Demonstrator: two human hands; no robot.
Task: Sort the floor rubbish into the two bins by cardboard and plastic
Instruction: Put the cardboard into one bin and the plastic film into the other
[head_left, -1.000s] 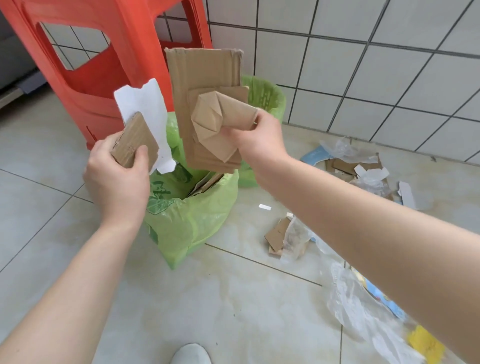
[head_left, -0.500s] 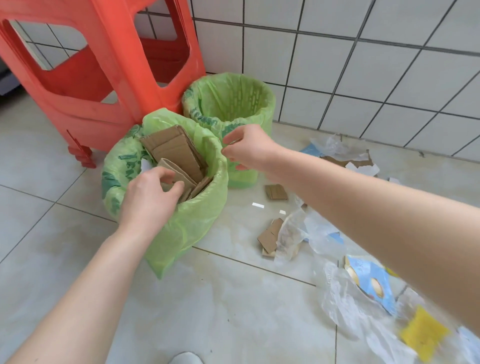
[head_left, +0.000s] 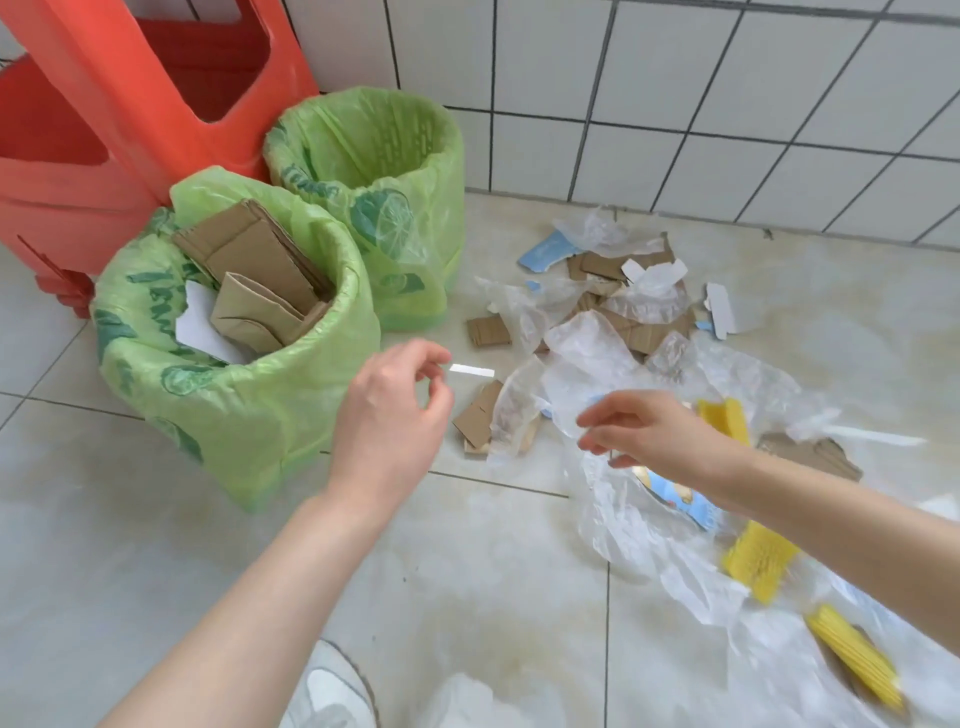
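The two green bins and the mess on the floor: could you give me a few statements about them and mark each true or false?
1. The nearer bin holds cardboard pieces. True.
2. The farther bin is packed with cardboard. False: no cardboard shows inside it.
3. Both hands hold rubbish. False: the left hand and right hand hold nothing.
4. Clear plastic film lies mixed with cardboard scraps on the floor. True.

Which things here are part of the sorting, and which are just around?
Job: near bin with cardboard, empty far bin, floor cardboard scraps, clear plastic film, both hands, left, right.
Bystanders: red plastic stool, white shoe.
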